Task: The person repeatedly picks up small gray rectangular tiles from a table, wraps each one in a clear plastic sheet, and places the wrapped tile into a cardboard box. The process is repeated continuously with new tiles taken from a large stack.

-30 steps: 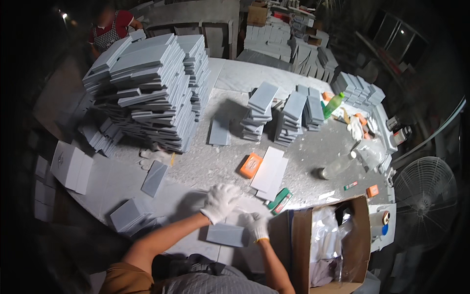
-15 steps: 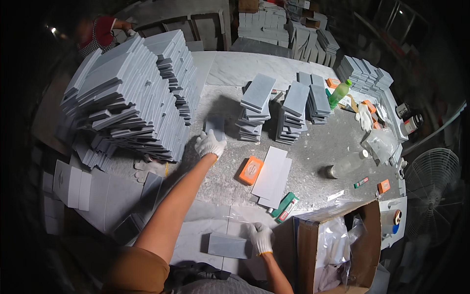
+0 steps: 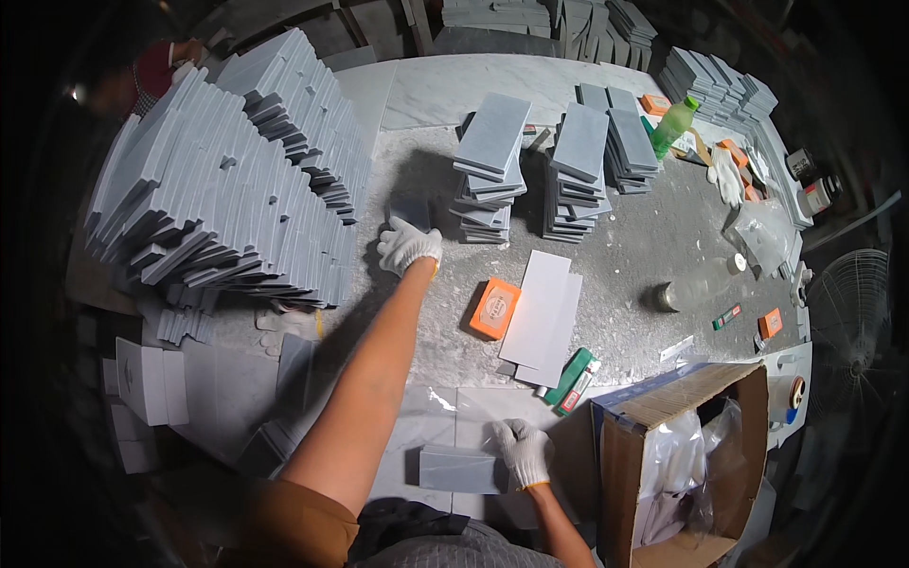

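Note:
My left hand point(image 3: 409, 246), in a white knitted glove, reaches to the middle of the work table. Its fingers are bent at the near end of a small grey tile point(image 3: 410, 210), which lies partly in shadow. My right hand point(image 3: 524, 454), gloved alike, is closed beside the right end of a grey slab-like stack point(image 3: 462, 469) at the near edge. A faint clear film shows by its fingertips; what it pinches is hard to make out. Two crisscross stacks of grey tiles, a left one point(image 3: 492, 137) and a right one point(image 3: 579, 142), stand beyond my left hand.
Tall piles of grey tiles point(image 3: 227, 180) rise at left. An orange box point(image 3: 495, 309), white cards point(image 3: 538, 317) and a green box point(image 3: 572, 381) lie mid-table. An open carton point(image 3: 620, 473) of plastic bags stands at right. Bottles point(image 3: 674, 128) and a fan point(image 3: 857, 322) are farther right. Another person point(image 3: 151, 85) is far left.
My view has shifted, so the table and stacks sit higher in the picture. My left hand stays at the small tile, and my right hand stays beside the slab-like stack.

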### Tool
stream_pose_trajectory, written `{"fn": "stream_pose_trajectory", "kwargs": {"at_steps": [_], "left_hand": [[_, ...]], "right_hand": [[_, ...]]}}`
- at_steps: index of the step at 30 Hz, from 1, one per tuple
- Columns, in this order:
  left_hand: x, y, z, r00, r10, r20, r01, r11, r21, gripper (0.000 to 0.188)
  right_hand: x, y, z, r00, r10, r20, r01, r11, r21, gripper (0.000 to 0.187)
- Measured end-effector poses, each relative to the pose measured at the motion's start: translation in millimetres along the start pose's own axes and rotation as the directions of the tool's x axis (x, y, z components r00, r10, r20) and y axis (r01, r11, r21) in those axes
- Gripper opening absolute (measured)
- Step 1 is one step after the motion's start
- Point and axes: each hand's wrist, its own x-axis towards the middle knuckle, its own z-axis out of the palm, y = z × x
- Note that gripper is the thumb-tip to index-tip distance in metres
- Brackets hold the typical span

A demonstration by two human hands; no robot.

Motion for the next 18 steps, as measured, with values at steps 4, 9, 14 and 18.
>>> {"fn": "stream_pose_trajectory", "kwargs": {"at_steps": [4, 9, 14, 18], "left_hand": [[0, 2, 1, 1.000, -0.012, 0.003, 0.012, 1.000, -0.024, 0.077], [2, -2, -10, 0.998, -0.038, 0.042, 0.040, 0.999, -0.037, 0.080], [12, -42, -14, 0.976, 0.154, 0.155, -0.117, 0.967, -0.227, 0.084], [-39, -118, -58, 0.744, 0.657, 0.125, -0.488, 0.661, -0.570, 0.071]], "right_hand": [[0, 2, 2, 0.999, 0.008, 0.036, -0.015, 0.984, 0.180, 0.023], [0, 3, 2, 0.998, -0.001, 0.060, -0.012, 0.976, 0.216, 0.024], [4, 16, 7, 0.996, -0.089, 0.011, 0.088, 0.993, 0.083, 0.023], [12, 26, 16, 0.984, -0.175, -0.033, 0.178, 0.955, 0.238, 0.023]]}}
